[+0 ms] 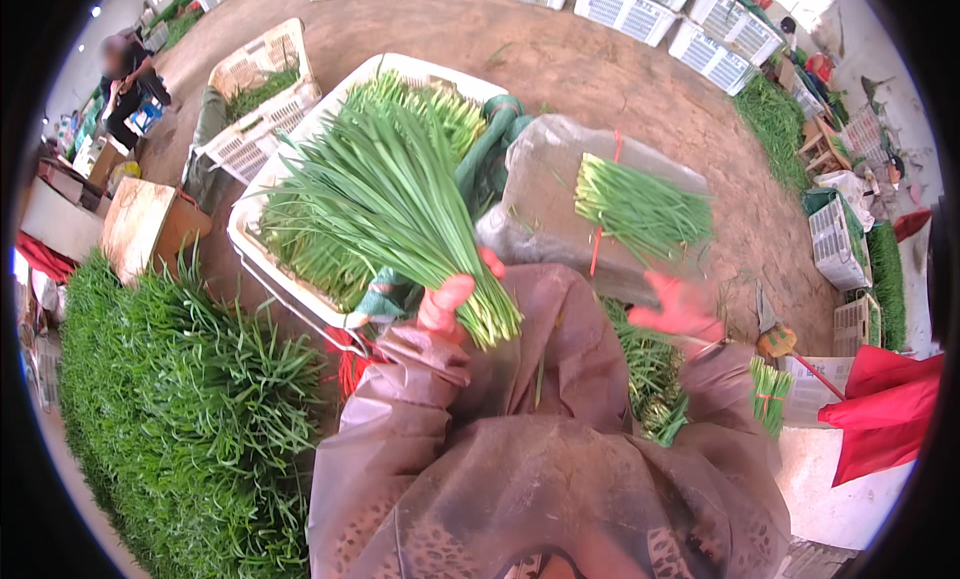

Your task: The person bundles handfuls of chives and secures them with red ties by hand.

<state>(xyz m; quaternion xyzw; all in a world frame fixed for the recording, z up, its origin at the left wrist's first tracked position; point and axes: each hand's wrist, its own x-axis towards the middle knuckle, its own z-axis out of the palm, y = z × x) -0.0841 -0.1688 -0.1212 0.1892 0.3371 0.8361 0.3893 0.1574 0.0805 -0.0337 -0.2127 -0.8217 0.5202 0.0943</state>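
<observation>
My left hand (448,303) is closed around the pale lower stems of a bunch of green garlic chives (397,196), whose leaves fan out over a white plastic crate (240,230) of more chives. My right hand (675,305), blurred, has its fingers spread with nothing seen in it. Just beyond it, another chive bundle (641,208) lies on a block wrapped in clear plastic (540,159). A red tie (596,250) shows at both sides of this bundle, apparently passing beneath it.
A large mass of chives (180,414) stands at the left. More bundles (652,376) lie below my right forearm. White crates (630,10) line the far side, and a vented crate (259,133) stands behind mine. A seated person (127,84) is at the upper left.
</observation>
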